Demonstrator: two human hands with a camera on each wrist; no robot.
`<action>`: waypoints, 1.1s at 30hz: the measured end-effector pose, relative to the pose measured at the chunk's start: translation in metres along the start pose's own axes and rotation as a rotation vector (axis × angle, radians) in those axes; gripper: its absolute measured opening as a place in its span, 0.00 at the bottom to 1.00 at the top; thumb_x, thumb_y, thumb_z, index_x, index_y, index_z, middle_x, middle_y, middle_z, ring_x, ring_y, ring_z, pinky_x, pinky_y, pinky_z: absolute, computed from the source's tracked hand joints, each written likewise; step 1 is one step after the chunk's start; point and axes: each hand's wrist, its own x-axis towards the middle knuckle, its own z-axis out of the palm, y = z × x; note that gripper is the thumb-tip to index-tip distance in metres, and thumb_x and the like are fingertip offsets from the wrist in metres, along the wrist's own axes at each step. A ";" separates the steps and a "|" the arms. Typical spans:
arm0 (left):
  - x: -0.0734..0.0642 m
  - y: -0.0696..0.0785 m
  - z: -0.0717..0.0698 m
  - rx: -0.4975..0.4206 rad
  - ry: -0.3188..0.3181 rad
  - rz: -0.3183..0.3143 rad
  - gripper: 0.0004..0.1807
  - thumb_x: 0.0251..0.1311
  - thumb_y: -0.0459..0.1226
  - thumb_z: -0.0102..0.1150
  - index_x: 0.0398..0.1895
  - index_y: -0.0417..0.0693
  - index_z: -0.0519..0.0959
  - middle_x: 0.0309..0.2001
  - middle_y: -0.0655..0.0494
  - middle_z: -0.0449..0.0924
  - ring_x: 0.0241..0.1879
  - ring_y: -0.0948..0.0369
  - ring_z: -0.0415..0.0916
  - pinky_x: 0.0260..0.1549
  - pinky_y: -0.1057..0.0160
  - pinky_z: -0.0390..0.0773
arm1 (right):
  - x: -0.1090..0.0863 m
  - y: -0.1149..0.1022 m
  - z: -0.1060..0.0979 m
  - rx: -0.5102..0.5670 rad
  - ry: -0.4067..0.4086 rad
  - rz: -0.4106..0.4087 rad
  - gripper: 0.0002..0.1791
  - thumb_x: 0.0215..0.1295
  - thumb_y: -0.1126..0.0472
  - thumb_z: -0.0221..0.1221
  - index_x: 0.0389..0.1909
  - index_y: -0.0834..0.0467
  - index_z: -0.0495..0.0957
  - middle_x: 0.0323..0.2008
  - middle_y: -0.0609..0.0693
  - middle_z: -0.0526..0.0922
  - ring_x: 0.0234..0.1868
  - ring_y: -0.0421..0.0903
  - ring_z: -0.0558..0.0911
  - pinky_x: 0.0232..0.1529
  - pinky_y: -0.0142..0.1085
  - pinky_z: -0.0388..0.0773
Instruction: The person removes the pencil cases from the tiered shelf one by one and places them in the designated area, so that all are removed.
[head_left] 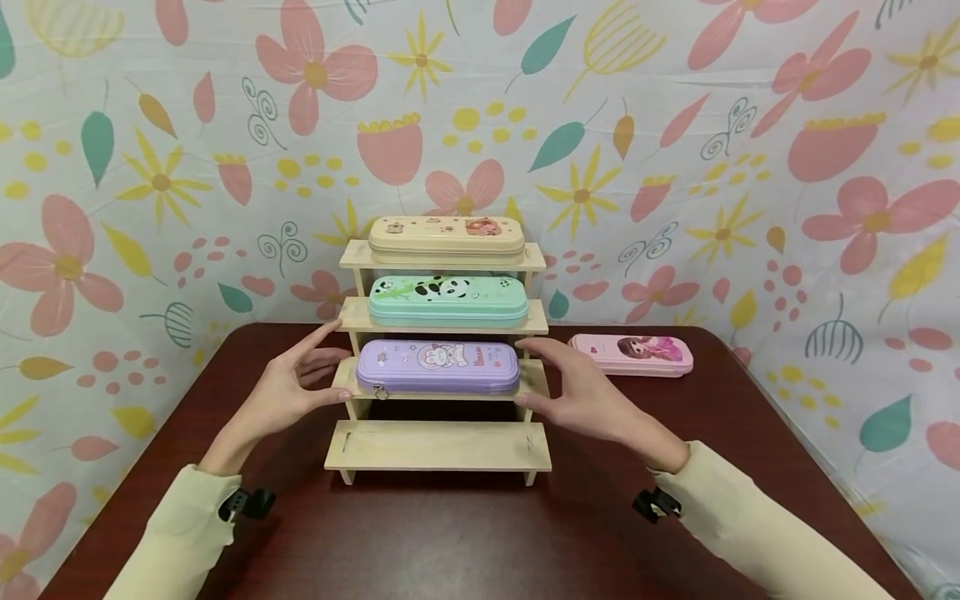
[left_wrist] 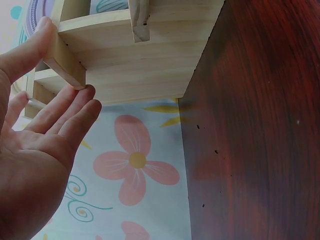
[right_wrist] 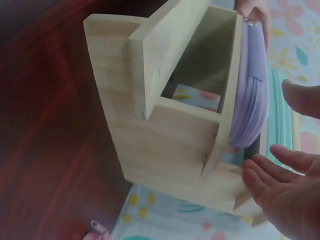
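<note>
A purple pencil case (head_left: 438, 367) with a bunny print lies on the second-lowest step of a wooden stepped rack (head_left: 438, 444). My left hand (head_left: 288, 387) is at the left end of that step, thumb at its front corner and fingers spread loosely behind. In the left wrist view, the fingertips (left_wrist: 86, 92) are right at the end of the board. Beside the case's right end is my right hand (head_left: 581, 387), thumb and fingers apart with nothing between them. A mint panda pencil case (head_left: 448, 301) and a cream pencil case (head_left: 446, 240) occupy the steps above.
A pink pencil case (head_left: 633, 356) with a doll print lies on the dark red table (head_left: 450, 542), right of the rack. Behind the table hangs a flower-patterned cloth (head_left: 480, 125). The rack's lowest step bears no case.
</note>
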 end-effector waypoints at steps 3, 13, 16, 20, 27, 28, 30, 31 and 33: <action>0.000 0.000 -0.001 -0.005 0.000 0.006 0.56 0.56 0.29 0.80 0.85 0.60 0.59 0.61 0.39 0.82 0.64 0.44 0.78 0.61 0.49 0.78 | 0.006 0.000 0.007 0.003 -0.007 -0.003 0.39 0.62 0.58 0.76 0.72 0.65 0.72 0.67 0.59 0.78 0.68 0.56 0.76 0.70 0.59 0.70; 0.000 -0.001 0.000 -0.010 0.005 0.007 0.56 0.56 0.29 0.80 0.85 0.59 0.59 0.61 0.39 0.82 0.64 0.42 0.77 0.61 0.48 0.78 | 0.015 0.003 0.020 0.014 -0.001 -0.020 0.40 0.60 0.61 0.77 0.71 0.67 0.72 0.66 0.60 0.78 0.67 0.57 0.77 0.68 0.55 0.74; 0.000 -0.001 0.000 -0.017 0.004 0.005 0.56 0.56 0.29 0.80 0.85 0.59 0.59 0.61 0.39 0.82 0.64 0.42 0.77 0.61 0.49 0.78 | 0.016 0.004 0.021 0.013 0.012 -0.033 0.38 0.59 0.62 0.77 0.69 0.66 0.74 0.64 0.59 0.79 0.65 0.55 0.78 0.67 0.54 0.76; 0.000 -0.001 0.000 -0.026 -0.002 0.001 0.56 0.56 0.29 0.80 0.85 0.60 0.59 0.61 0.39 0.82 0.64 0.43 0.77 0.61 0.49 0.78 | 0.018 0.005 0.022 0.007 0.026 -0.038 0.36 0.59 0.63 0.78 0.67 0.65 0.76 0.63 0.58 0.80 0.64 0.53 0.79 0.65 0.53 0.78; 0.000 -0.002 -0.001 -0.037 -0.015 -0.010 0.56 0.57 0.29 0.79 0.85 0.62 0.58 0.62 0.39 0.81 0.66 0.42 0.76 0.62 0.55 0.78 | 0.024 0.003 0.025 0.035 0.015 0.000 0.39 0.61 0.60 0.77 0.70 0.67 0.73 0.67 0.60 0.78 0.65 0.54 0.80 0.67 0.51 0.77; 0.000 -0.003 -0.001 -0.040 -0.018 -0.011 0.56 0.57 0.29 0.79 0.85 0.63 0.58 0.62 0.39 0.81 0.66 0.42 0.76 0.62 0.55 0.78 | 0.025 0.003 0.026 0.041 0.010 0.008 0.39 0.61 0.60 0.77 0.70 0.67 0.73 0.66 0.60 0.78 0.64 0.54 0.80 0.66 0.50 0.78; 0.000 -0.003 -0.002 -0.044 -0.022 -0.012 0.56 0.57 0.29 0.79 0.85 0.62 0.58 0.63 0.39 0.80 0.66 0.42 0.75 0.63 0.53 0.78 | 0.027 0.004 0.027 0.044 0.006 0.018 0.39 0.62 0.60 0.77 0.70 0.68 0.73 0.66 0.61 0.78 0.63 0.55 0.81 0.65 0.50 0.79; 0.000 -0.003 -0.002 -0.046 -0.023 -0.011 0.56 0.57 0.29 0.79 0.85 0.62 0.58 0.63 0.39 0.80 0.66 0.42 0.75 0.63 0.51 0.77 | 0.028 0.004 0.028 0.049 0.003 0.023 0.38 0.62 0.60 0.77 0.70 0.68 0.73 0.66 0.61 0.78 0.63 0.55 0.81 0.65 0.49 0.79; 0.000 -0.003 -0.002 -0.048 -0.022 -0.013 0.56 0.57 0.28 0.79 0.85 0.62 0.58 0.63 0.39 0.80 0.66 0.43 0.76 0.62 0.48 0.77 | 0.030 0.005 0.028 0.057 0.000 0.028 0.38 0.62 0.60 0.77 0.70 0.68 0.74 0.65 0.61 0.79 0.62 0.54 0.81 0.64 0.49 0.80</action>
